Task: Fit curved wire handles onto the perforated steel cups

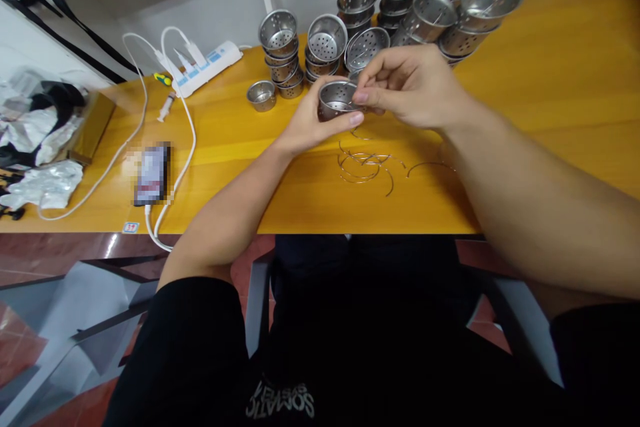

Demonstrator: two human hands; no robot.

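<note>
My left hand (313, 123) is wrapped round a small perforated steel cup (334, 99), held above the yellow wooden table (550, 93). My right hand (410, 83) pinches at the cup's rim, thumb and forefinger pressed together; a thin wire seems to be between them, too fine to tell for sure. Several curved wire handles (367, 165) lie loose on the table just below my hands. Stacks of the same steel cups (425, 0) stand behind, and a single shallow cup (261, 95) sits apart on the left.
A white power strip (205, 67) with cables lies at the back left. A phone (151, 175) on a white cable rests near the front edge. A syringe (166, 107), crumpled foil bags (43, 180) and a brown box (93, 127) occupy the left end.
</note>
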